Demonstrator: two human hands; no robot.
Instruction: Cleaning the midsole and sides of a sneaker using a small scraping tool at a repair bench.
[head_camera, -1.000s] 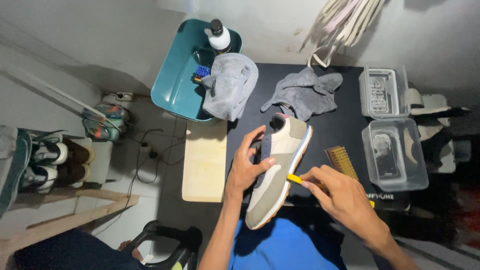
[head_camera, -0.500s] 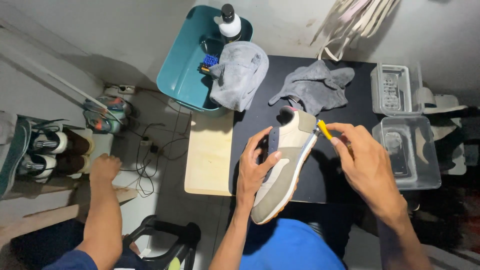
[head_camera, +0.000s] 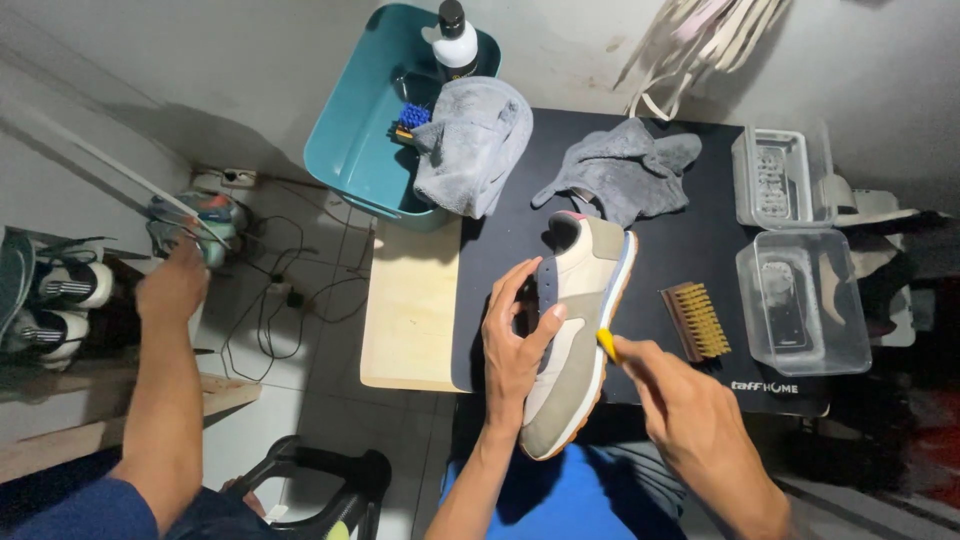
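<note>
Center frame: left hand (head_camera: 517, 345) fingers clamped on shoe (head_camera: 575, 330); right hand (head_camera: 690, 420) fingers pinched on yellow brush (head_camera: 606, 344) touching shoe side, above black table (head_camera: 690, 230).

Materials and finishes around the shoe

A matt suede-and-fabric shoe (head_camera: 572, 330) with a rubbery sole is seen at centre; soft, nappy grey cloths (head_camera: 625, 170) lie on a matt black mat (head_camera: 700, 240). Glossy teal plastic forms the tub (head_camera: 360, 130) at upper left, clear plastic the boxes (head_camera: 800, 300) at right, pale smooth wood the board (head_camera: 410, 310).
</note>
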